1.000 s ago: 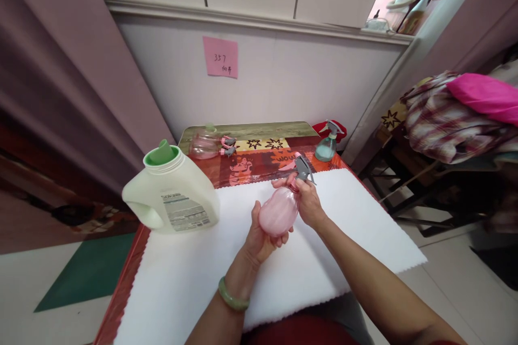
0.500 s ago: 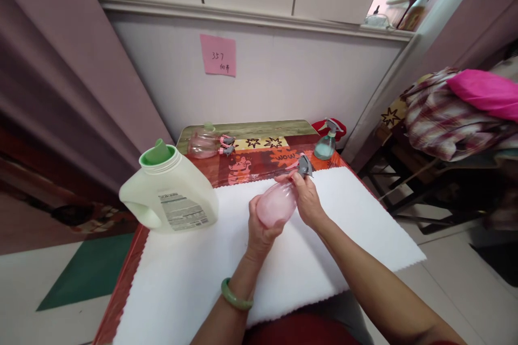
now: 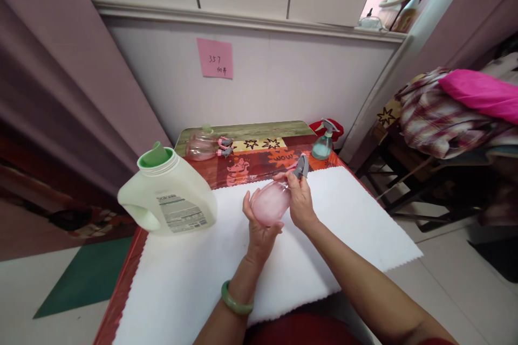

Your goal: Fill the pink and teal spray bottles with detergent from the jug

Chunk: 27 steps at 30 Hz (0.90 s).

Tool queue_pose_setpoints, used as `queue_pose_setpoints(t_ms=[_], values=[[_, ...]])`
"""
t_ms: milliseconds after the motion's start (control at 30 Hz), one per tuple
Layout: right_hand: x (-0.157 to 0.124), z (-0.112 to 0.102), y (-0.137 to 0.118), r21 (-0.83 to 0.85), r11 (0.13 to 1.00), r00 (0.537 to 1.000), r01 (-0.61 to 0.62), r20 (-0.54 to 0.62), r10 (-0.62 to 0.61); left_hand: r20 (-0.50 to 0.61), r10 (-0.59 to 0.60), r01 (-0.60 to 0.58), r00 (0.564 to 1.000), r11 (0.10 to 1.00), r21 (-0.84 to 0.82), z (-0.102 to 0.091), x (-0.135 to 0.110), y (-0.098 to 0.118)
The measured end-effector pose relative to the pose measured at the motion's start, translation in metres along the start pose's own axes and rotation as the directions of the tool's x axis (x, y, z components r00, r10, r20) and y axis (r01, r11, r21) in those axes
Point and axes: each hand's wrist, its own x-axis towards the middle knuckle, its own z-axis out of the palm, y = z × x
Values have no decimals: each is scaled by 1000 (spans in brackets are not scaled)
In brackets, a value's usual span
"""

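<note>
Over the white mat (image 3: 174,280), our left hand (image 3: 259,238) cupped the pink bottle (image 3: 269,206), maybe to steady it; our right hand (image 3: 302,208) gripped its neck by the gray top (image 3: 301,166).

The pink spray bottle (image 3: 269,205) looks like smooth, glossy, translucent plastic; its trigger head (image 3: 300,167) is opaque plastic. From the bottle, the jug (image 3: 186,188) at nine o'clock is plastic with a soft sheen, the table cover (image 3: 208,170) at ten slick and shiny, the note (image 3: 216,67) at eleven matt paper, the plaid garment (image 3: 424,113) at two crumpled cloth, the mat (image 3: 352,199) at three matt, the bangle (image 3: 237,302) at seven polished.
</note>
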Motion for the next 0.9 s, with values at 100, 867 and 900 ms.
queue_pose_setpoints(t_ms=[100, 867, 900], values=[[6, -7, 4, -41, 998, 997, 50, 59, -48, 19, -24, 26, 1000, 989, -145, 3, 0, -3], [-1, 1, -4, -76, 997, 998, -8, 65, 13, -39, 409, -384, 912, 882, 272, 12, 2, 4], [-2, 3, -5, -81, 996, 999, -24, 29, 26, -43, 468, -434, 883, 846, 309, 12, 2, 2]])
